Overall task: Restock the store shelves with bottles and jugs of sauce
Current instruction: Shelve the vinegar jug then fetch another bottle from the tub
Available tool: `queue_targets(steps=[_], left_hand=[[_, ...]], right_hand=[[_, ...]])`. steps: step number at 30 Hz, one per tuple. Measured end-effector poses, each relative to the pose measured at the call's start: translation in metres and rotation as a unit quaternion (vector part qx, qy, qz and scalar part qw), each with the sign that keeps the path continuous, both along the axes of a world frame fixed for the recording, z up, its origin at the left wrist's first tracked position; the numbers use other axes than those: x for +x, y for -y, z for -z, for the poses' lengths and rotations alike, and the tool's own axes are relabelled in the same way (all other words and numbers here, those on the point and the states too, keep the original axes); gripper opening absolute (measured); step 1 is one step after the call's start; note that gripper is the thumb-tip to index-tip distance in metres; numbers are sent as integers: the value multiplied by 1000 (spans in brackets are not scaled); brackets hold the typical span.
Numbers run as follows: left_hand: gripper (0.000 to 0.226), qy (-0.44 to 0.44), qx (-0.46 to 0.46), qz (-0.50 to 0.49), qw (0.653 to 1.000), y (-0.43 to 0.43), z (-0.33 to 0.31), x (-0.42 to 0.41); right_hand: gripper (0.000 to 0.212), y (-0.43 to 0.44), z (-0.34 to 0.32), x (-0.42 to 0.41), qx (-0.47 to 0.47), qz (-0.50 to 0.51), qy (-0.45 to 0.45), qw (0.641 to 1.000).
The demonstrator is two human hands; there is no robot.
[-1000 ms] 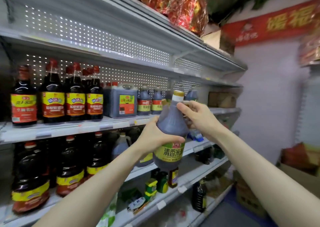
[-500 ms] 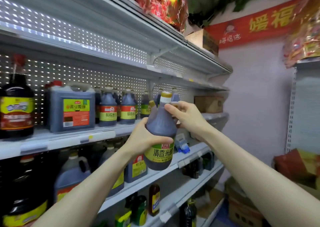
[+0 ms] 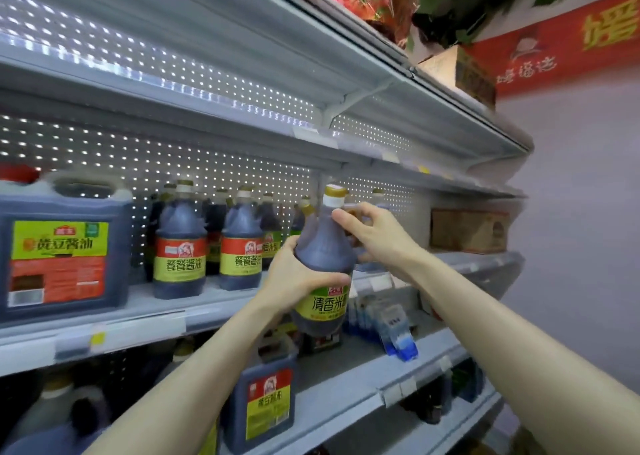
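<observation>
Fingers [image 3: 334, 278] of the left hand [image 3: 298, 281] clamp the belly of the bottle [image 3: 322, 246]; the right hand [image 3: 377, 236] grips its neck. The bottle hangs upright before the shelf [image 3: 156, 319] edge, beside red-labelled bottles [image 3: 180, 246]; bare shelf runs right to a cardboard box [image 3: 467, 231]. Both grips match half a second ago; the jug [image 3: 62, 246] sits farther left. Pale wall [image 3: 571, 246] beyond.

Sauce bottle [image 3: 323, 246] I hold: yellow-green label reads "清香米", next character lost round curve. Big jug [image 3: 59, 246] on shelf [image 3: 156, 316], far left: "黄豆酱油" on green panel. Soy sauce bottles [image 3: 180, 246] beside it: "餐餐酱油" on yellow band. Lower jug [image 3: 265, 406]: label too blurred to read. Red banner [image 3: 554, 49]: big yellow character cut by frame edge, white script illegible.
</observation>
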State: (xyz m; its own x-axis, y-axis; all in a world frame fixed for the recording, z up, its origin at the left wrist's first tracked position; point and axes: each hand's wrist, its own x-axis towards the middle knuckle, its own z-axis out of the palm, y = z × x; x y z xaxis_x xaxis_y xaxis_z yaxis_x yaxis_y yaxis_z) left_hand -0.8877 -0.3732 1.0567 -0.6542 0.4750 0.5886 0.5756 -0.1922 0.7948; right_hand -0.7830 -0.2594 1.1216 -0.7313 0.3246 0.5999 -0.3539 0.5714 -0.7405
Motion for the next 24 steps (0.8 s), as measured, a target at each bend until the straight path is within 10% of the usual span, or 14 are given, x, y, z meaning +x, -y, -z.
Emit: queue_targets(steps=[24], left_hand=[[76,-2,5,-206,978,-237,-29,-100]], right_hand=[[17,-270,-22,-174,11,-212,-44,976]])
